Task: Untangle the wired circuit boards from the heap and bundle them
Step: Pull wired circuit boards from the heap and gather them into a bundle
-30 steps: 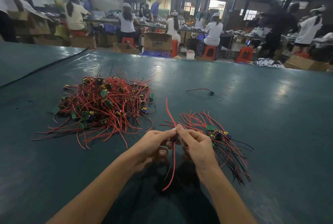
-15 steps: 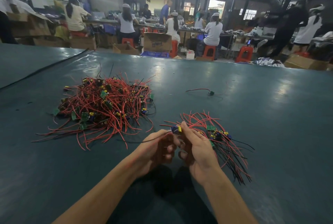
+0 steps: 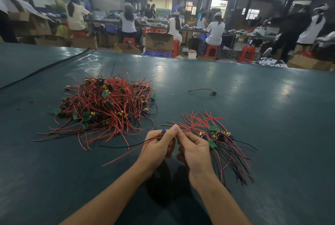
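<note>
Both hands meet low over the worktop (image 3: 272, 119). The left hand (image 3: 156, 150) has its fingers (image 3: 169, 134) curled round one wired board (image 3: 164, 132), of which only a blue part shows above the thumb. The right hand (image 3: 195, 152) pinches a red lead (image 3: 199, 123) between thumb and forefinger, right where the two sets of fingertips touch. That lead runs up and away to the right of the fingers, across the sorted bundle (image 3: 224, 141), which lies just right of the right-hand fingers.

A black lead (image 3: 123, 146) and a trailing red lead (image 3: 123, 157) run out left of the left-hand fingers. The heap (image 3: 108, 105) sits beyond and left of them, apart from both hands. A stray board (image 3: 212, 92) lies alone, well beyond the fingers.

I judge this board close to free and due to join the bundle — and that is where I would be careful. The pinched lead crosses the bundle's own leads, and I cannot tell whether it passes over or under them. If under, a pull would drag the sorted boards out of line.

The two trailing leads end near the heap's loose fringe, so a fast sweep rightward could hook a strand and pull more out. The leads are thin, so a light pinch may slip, while a hard tug would load the board's solder joints.
</note>
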Action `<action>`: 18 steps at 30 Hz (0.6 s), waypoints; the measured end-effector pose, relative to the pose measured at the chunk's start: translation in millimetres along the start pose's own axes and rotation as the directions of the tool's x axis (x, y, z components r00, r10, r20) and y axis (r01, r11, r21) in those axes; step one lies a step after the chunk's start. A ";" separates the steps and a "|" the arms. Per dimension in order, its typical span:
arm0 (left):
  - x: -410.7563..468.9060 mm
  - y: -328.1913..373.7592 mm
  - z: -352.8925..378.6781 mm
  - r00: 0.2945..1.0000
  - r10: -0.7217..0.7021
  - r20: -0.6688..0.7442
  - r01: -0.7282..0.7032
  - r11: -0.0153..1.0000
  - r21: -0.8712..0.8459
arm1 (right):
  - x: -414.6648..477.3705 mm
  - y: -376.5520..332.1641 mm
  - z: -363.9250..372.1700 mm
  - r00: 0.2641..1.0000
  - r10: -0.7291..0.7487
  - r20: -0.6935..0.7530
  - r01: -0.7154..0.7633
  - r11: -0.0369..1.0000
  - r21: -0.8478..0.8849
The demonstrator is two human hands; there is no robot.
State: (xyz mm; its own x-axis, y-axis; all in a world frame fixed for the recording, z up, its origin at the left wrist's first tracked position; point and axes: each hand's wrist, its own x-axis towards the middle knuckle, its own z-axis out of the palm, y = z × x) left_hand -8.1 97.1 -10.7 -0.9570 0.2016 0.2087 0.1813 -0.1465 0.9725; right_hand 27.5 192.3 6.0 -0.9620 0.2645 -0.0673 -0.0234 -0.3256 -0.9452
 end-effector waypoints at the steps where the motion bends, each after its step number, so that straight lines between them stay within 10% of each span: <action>1: 0.5 0.0 0.1 1.000 0.026 0.002 -0.026 1.000 -0.008 | 0.2 -0.5 0.3 1.000 0.007 -0.005 -0.007 1.000 0.001; 9: 5.2 4.9 -1.6 0.995 0.100 -0.026 -0.100 0.995 0.007 | 22.8 -21.6 -27.9 0.966 0.064 -0.251 -0.034 0.992 0.122; 18: -1.4 3.4 3.9 0.985 0.138 0.102 -0.152 0.978 0.144 | 33.7 -26.5 -45.5 0.962 0.195 -0.192 -0.088 0.886 0.455</action>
State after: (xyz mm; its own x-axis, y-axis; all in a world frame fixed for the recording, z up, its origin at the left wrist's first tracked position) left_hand -5.3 100.1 -7.3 -0.8946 0.2772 0.3506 0.3554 -0.0346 0.9341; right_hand 8.1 251.2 14.3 -0.8776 0.3654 -0.3104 -0.0594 -0.7253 -0.6859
